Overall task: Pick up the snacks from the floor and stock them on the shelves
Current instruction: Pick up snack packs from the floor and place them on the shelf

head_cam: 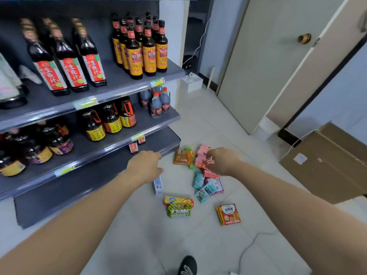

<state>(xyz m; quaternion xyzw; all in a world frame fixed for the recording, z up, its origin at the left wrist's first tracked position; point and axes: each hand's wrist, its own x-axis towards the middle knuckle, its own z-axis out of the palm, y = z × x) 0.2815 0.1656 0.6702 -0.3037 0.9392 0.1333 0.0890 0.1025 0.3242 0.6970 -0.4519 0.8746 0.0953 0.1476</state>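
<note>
The right hand (224, 161) pinched a red packet (201, 165) atop the pile (208, 188); the left hand (146, 167), loosely curled and empty beside the pile, should steady the rest.

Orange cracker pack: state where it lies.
Head view: the orange pack lies alone on the floor, right of the green pack, nearer the camera than the right hand.

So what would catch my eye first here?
A heap of bright snack packets lies scattered on the pale floor tiles at centre. The left hand and right hand stretch down towards it. On the left, grey shelves carry rows of dark sauce bottles.
</note>
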